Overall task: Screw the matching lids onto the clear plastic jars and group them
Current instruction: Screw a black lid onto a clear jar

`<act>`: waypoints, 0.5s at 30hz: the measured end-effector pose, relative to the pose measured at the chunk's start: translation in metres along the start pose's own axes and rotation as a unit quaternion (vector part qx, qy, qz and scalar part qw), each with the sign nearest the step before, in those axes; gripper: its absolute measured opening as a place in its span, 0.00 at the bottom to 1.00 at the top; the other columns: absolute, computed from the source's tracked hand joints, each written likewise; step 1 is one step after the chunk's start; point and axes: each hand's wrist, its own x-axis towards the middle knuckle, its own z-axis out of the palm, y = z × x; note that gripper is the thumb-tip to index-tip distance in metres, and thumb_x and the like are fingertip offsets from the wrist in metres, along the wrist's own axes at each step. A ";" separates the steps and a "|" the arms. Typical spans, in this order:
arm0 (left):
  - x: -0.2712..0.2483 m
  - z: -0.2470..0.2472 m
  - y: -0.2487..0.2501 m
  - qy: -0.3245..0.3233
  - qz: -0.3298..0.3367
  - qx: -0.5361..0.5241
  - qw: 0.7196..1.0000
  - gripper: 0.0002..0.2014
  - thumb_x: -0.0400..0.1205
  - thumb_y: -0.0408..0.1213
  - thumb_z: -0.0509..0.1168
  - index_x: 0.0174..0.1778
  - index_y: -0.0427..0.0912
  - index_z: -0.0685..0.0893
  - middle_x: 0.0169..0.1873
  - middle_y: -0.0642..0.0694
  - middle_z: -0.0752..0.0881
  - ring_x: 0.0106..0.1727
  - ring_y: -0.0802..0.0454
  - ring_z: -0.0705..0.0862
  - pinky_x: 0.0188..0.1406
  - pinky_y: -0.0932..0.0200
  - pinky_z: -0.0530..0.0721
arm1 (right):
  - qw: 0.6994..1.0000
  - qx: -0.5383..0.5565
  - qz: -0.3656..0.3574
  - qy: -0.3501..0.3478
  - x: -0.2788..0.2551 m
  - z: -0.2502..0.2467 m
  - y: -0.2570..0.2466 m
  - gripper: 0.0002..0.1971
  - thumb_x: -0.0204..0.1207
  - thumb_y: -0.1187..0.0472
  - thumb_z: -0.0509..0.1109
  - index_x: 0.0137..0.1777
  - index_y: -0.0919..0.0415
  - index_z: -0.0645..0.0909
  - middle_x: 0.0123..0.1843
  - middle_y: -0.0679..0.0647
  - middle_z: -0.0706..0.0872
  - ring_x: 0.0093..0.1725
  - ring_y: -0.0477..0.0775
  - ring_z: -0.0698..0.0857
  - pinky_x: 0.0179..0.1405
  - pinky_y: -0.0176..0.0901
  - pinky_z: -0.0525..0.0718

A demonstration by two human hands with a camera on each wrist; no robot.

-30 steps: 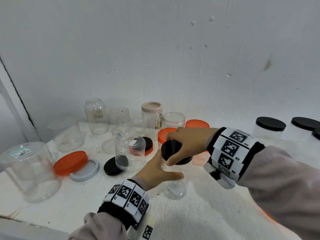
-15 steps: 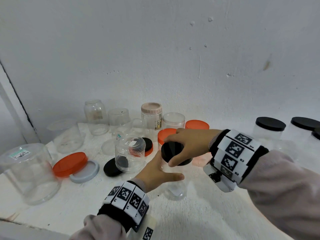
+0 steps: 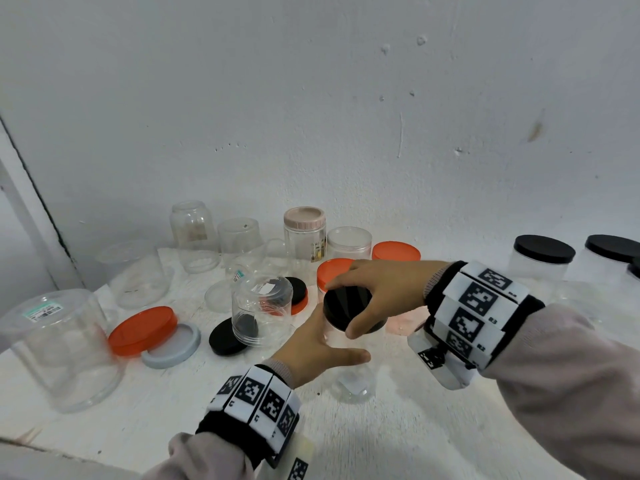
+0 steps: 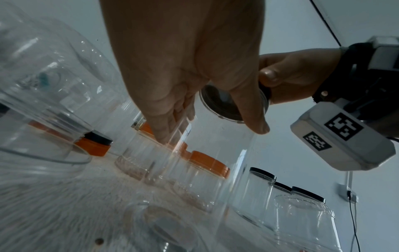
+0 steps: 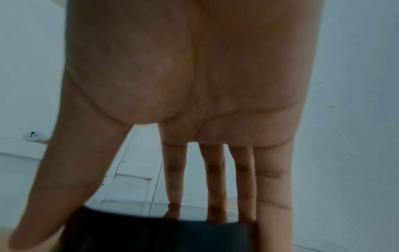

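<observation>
A clear plastic jar (image 3: 351, 379) stands on the white table (image 3: 398, 441) in front of me. My left hand (image 3: 320, 344) grips its upper body, thumb toward me and fingers round the far side, as the left wrist view (image 4: 179, 95) shows. A black lid (image 3: 346, 306) sits on the jar's mouth. My right hand (image 3: 377, 292) grips this lid from above, thumb on the near edge and fingers over the far edge. The right wrist view shows the black lid (image 5: 164, 233) between thumb and fingers (image 5: 215, 179).
Several open clear jars, such as one upside down (image 3: 261, 310) and a large one (image 3: 62, 344), stand left. Loose lids lie around: orange (image 3: 142, 329), grey (image 3: 173, 346), black (image 3: 227, 339). Jars capped in black (image 3: 540, 254) stand at the right. A wall rises behind.
My right hand has turned a little on the black lid, its wrist swinging toward me. The left hand and the jar stay where they were.
</observation>
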 end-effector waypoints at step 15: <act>-0.002 0.000 -0.002 0.007 0.010 -0.006 1.000 0.43 0.66 0.45 0.81 0.74 0.65 0.65 0.65 0.68 0.79 0.69 0.71 0.73 0.62 0.71 0.72 | 0.995 -0.039 0.029 0.082 -0.005 0.031 0.004 0.33 0.75 0.33 0.63 0.78 0.42 0.64 0.65 0.56 0.69 0.63 0.56 0.64 0.60 0.50 0.73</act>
